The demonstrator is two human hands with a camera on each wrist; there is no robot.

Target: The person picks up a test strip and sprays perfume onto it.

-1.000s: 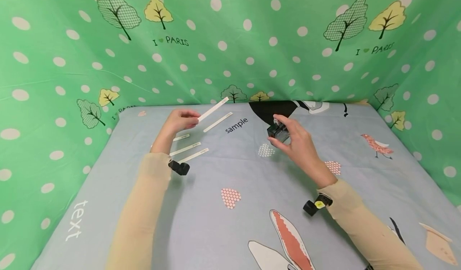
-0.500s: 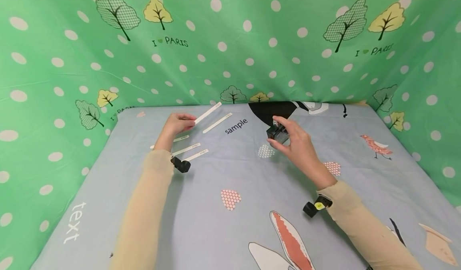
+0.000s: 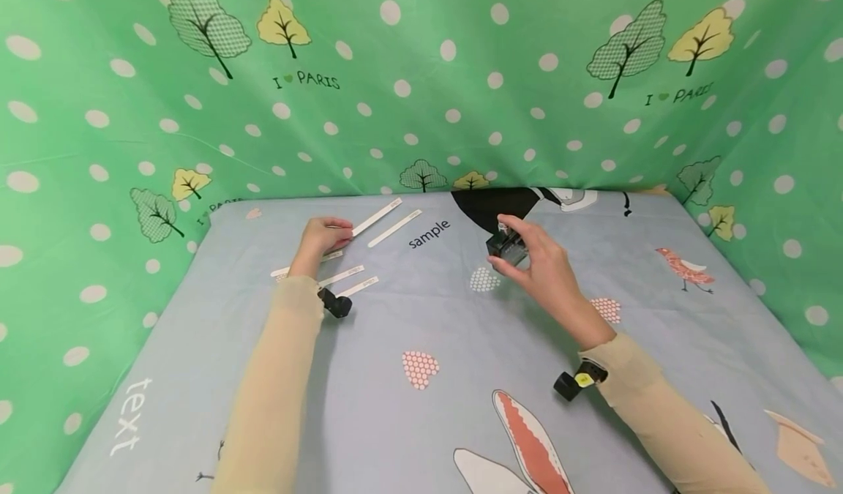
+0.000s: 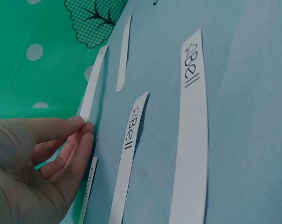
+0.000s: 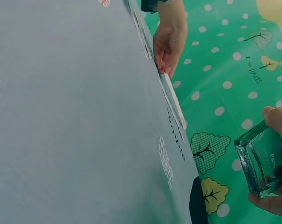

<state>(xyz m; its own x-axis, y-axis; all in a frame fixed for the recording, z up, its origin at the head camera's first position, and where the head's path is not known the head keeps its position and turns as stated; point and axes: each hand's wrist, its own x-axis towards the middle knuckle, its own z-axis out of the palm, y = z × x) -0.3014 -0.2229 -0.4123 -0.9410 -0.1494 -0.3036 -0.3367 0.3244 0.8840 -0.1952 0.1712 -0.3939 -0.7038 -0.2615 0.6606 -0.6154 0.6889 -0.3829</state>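
Thumb and fingertips of my left hand (image 3: 323, 239) pinch the near end of a white perfume test strip (image 3: 378, 216). The strip slants away to the right, low over the cloth, as the left wrist view also shows (image 4: 94, 84). Beside it lies another strip (image 3: 395, 229). Several more strips, such as one marked "Bell" (image 4: 192, 126), lie under and near my left wrist, partly hidden by it. My right hand (image 3: 553, 278) grips a dark glass perfume bottle (image 3: 508, 248) above the cloth, index finger at its silvery top and thumb at its base. Clear glass corners of the bottle (image 5: 255, 161) show in the right wrist view.
A grey-blue printed cloth (image 3: 369, 406) covers the flat surface, with hearts, a bird and the word "sample" printed on it. A green dotted curtain (image 3: 369, 135) stands along the back and both sides.
My left hand has lowered toward the cloth, bringing the pinched strip down beside the lying one. My right hand and the perfume bottle stay nearly in place.
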